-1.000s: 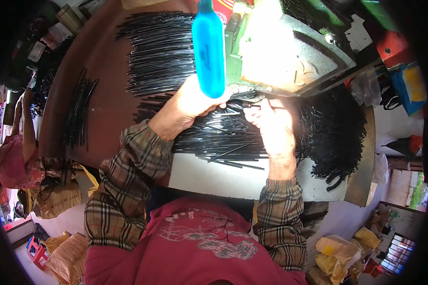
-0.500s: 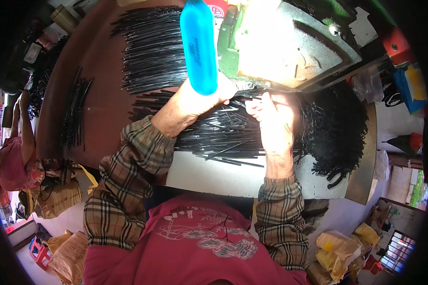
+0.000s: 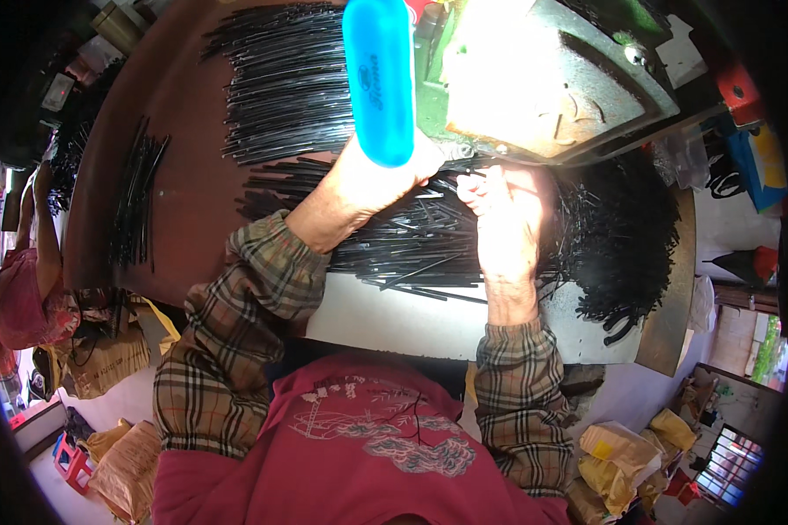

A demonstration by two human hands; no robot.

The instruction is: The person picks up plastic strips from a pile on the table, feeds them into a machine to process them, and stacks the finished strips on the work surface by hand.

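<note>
Black rods (image 3: 411,245): a loose heap on the bench (image 3: 193,192), just below the machine, under both your hands.
Left hand (image 3: 372,179): your fingers wrap the base of the blue handle (image 3: 378,79), which rises toward 12 o'clock.
Right hand (image 3: 503,219): your fingers are curled tight, pinching rods at the machine's lower edge.
Machine (image 3: 552,79): grey-green body at 1 o'clock, brightly lit.
Sorted rods (image 3: 289,83): neat rows at 11 o'clock.
Curly black pile (image 3: 622,236): at 3 o'clock.

Workshop (press machine (image 3: 552,79), black rods (image 3: 289,79))
</note>
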